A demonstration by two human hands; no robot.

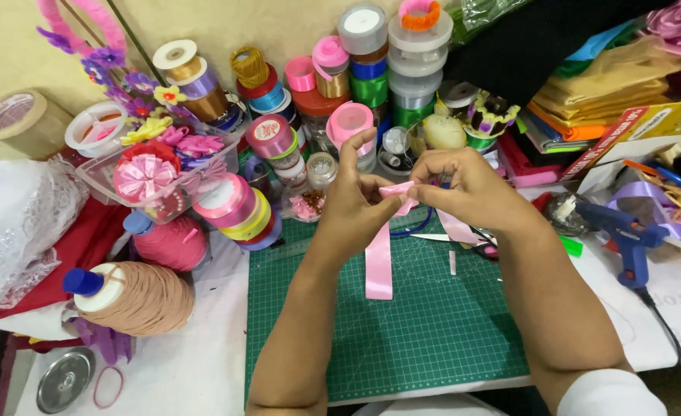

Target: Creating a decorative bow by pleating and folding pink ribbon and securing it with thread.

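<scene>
The left hand [353,202] and the right hand [464,189] meet above the far edge of the green gridded cutting mat [402,339], both pinched closed on a strip of pale pink satin ribbon [380,258]. The fingertips of each hand grip the ribbon's upper end, which is folded or looped between them; the exact form of the fold is hidden by the fingers. One tail hangs straight down onto the mat, and a second, shorter tail trails to the right under the right wrist. Judged from this, the folding is at an early stage: one loop is in progress, and nothing yet secures it. Both forearms extend forward from the near edge, wrists raised, palms turned toward each other. Just right of the mat lies a blue hot-glue gun [625,239]. Behind the hands stand stacked spools of coloured ribbon [371,69]; to the left, a clear plastic tray of finished ribbon flowers [155,166] and a cone of tan thread [136,296].
</scene>
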